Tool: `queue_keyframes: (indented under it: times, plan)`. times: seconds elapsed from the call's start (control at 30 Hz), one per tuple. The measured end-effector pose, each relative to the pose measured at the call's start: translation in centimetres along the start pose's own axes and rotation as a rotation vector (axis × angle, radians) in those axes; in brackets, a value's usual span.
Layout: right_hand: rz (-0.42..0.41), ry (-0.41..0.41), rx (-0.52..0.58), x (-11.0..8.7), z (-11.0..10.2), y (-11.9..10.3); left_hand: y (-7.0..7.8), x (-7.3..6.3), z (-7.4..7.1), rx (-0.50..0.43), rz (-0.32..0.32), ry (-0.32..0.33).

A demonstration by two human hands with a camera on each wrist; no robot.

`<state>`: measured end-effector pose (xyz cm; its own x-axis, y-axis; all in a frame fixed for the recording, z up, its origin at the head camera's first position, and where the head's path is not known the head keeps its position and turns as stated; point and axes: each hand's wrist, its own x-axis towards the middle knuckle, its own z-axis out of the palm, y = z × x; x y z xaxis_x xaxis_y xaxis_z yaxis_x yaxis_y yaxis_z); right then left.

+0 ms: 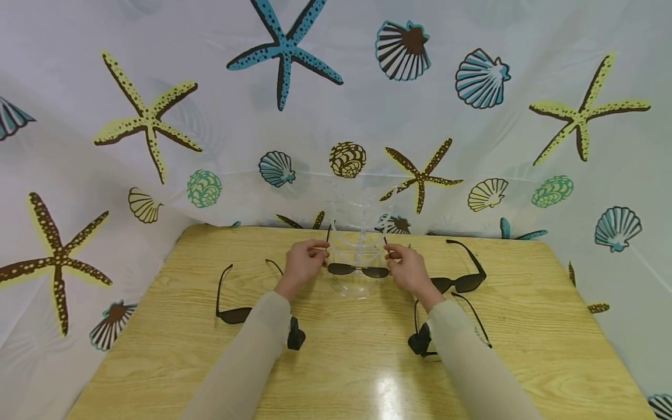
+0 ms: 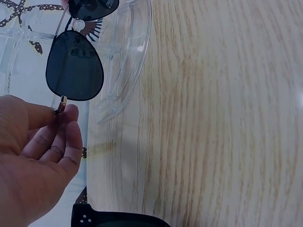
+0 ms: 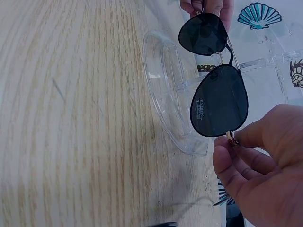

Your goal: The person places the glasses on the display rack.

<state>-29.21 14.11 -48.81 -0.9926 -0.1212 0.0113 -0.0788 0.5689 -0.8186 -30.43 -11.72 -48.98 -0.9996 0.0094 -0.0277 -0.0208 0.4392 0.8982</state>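
Pinching aviator sunglasses (image 1: 359, 269) by both hinges with left hand (image 1: 304, 263) and right hand (image 1: 408, 268); aligned lengthwise left to right, with lenses (image 1: 375, 272) toward near and temples (image 1: 328, 234) toward far, at clear display stand (image 1: 361, 238) on far part of desk (image 1: 346, 361)

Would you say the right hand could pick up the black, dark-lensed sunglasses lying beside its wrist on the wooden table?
Probably not yet: the right hand pinches gold-hinged aviator sunglasses, though the black pair otherwise seems within reach.
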Motion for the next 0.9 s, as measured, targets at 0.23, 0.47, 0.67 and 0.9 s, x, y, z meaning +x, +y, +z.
queue_keyframes:
  times: [0.23, 0.47, 0.67, 0.9]
  plan:
    - [0.007, -0.013, 0.007, 0.22, -0.16, -0.27, 0.15, -0.30, -0.12, -0.001, 0.019, -0.007]
    - [0.002, -0.022, 0.012, 0.48, -0.25, -0.26, 0.28, -0.33, -0.13, 0.024, 0.033, 0.001]
    - [-0.007, -0.015, 0.000, 0.43, -0.26, -0.16, 0.32, -0.27, -0.03, 0.016, 0.032, 0.005]
    - [-0.023, -0.006, -0.016, 0.38, -0.19, -0.13, 0.15, -0.12, -0.02, 0.025, 0.038, 0.007]
